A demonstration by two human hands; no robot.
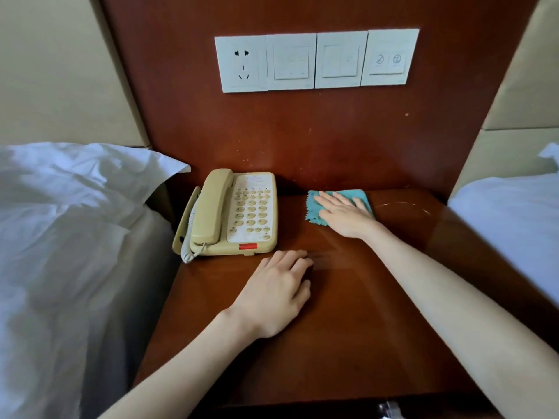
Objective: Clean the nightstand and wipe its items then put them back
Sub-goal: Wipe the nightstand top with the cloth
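Right hand (341,211) lies flat on the teal cloth (313,208). Left hand (278,287) rests relaxed on the nightstand (363,328) by the phone (234,213), whose lettering is unreadable.

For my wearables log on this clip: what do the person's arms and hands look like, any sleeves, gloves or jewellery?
Both arms are bare. The left hand and right hand wear no gloves, and no rings show on the fingers. No watch or bracelet shows at either wrist. No sleeve comes into view along the left forearm or the right forearm.
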